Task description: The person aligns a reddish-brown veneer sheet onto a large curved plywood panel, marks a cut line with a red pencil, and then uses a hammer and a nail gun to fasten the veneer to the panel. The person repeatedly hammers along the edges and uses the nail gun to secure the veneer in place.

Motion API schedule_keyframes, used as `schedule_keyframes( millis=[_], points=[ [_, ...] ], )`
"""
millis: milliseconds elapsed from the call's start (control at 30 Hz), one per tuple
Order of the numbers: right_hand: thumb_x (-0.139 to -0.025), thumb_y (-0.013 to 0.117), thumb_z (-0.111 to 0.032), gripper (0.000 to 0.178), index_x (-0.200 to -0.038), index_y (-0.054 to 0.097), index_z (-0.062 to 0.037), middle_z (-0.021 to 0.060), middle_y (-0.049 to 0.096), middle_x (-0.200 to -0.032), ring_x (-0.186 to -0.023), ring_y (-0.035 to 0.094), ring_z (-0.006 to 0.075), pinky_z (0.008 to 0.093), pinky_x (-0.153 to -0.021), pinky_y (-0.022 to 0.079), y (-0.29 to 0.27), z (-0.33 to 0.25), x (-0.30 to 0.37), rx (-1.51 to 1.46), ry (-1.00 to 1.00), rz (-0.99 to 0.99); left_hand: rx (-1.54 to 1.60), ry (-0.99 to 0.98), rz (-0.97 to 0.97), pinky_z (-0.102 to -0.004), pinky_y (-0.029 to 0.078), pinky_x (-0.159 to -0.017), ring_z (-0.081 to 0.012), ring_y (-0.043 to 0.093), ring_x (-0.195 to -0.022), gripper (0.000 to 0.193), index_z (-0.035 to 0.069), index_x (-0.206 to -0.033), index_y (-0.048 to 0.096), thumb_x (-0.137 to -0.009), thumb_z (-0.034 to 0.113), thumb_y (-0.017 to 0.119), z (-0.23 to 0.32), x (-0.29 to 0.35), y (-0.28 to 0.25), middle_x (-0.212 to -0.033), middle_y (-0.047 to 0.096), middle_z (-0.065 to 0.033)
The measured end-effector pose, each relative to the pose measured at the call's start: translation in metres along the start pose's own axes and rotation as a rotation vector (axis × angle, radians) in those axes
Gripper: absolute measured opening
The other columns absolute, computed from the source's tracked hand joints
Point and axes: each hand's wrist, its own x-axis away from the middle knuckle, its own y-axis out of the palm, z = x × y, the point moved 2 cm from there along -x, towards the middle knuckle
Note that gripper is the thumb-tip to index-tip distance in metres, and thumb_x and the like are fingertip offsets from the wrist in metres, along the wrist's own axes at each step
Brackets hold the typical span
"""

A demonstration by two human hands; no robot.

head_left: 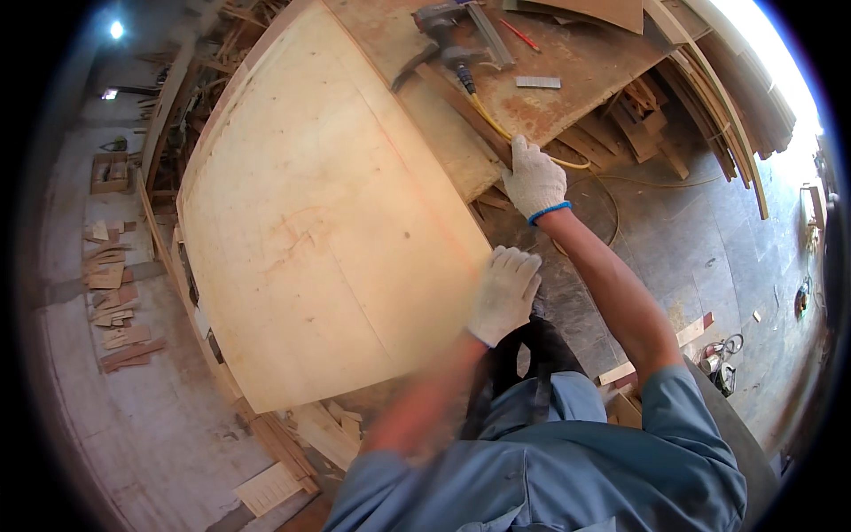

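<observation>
A large pale plywood sheet [328, 213] with a faint reddish line lies in front of me. My left hand [505, 297], in a white knit glove, is at its near right corner, fingers bent and closed at the edge; their tips are partly hidden. Farther right, my right hand [534, 177], gloved with a blue cuff, is closed around the near end of a narrow brown wooden strip [461, 108]. The strip lies angled along the worn board beside the sheet. A yellow hose [486, 113] passes close by the right fingers.
A nail gun [448, 35] lies on the worn board [576, 55], near a red pencil [519, 35] and a strip of staples or nails [538, 82]. Wood offcuts [634, 120] fill the space beneath. Long curved boards [709, 106] stand right; scrap pieces [111, 275] lie left.
</observation>
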Motion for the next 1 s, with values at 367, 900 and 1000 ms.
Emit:
schedule_keyframes(
  millis=[367,900,1000],
  points=[
    [-0.089,0.073,-0.028,0.034,-0.101,0.066,0.0028,0.0107,0.063,-0.071,-0.059,0.063,0.0198,0.0344,-0.052,0.047,-0.067,-0.031,0.007,-0.914,0.161,-0.391,-0.068,0.125,0.263,-0.0533,0.031,-0.122,-0.0387,0.048,-0.138,0.036,0.002,-0.12,0.067,-0.093,0.026,0.067,-0.024,0.023,-0.011,-0.136,0.062,-0.0176],
    [-0.09,0.074,-0.019,0.024,-0.091,0.059,-0.0003,0.0047,0.057,-0.063,-0.046,0.058,0.0169,0.0362,-0.039,0.046,0.041,-0.1,-0.188,-0.808,0.088,-0.251,-0.343,0.019,0.482,-0.0532,0.046,-0.101,-0.0397,0.061,-0.106,0.015,0.006,-0.089,0.072,-0.084,0.019,0.065,-0.137,-0.1,-0.096,-0.1,0.066,-0.0204],
    [-0.09,0.073,-0.017,0.02,-0.089,0.062,-0.0003,0.0064,0.058,-0.063,-0.047,0.059,0.0202,0.04,-0.04,0.048,0.069,-0.131,-0.269,-0.765,0.065,-0.287,-0.308,-0.037,0.507,-0.0538,0.045,-0.103,-0.0395,0.061,-0.109,0.018,0.006,-0.091,0.074,-0.086,0.021,0.065,-0.135,-0.087,-0.109,-0.103,0.066,-0.0198]
  ],
)
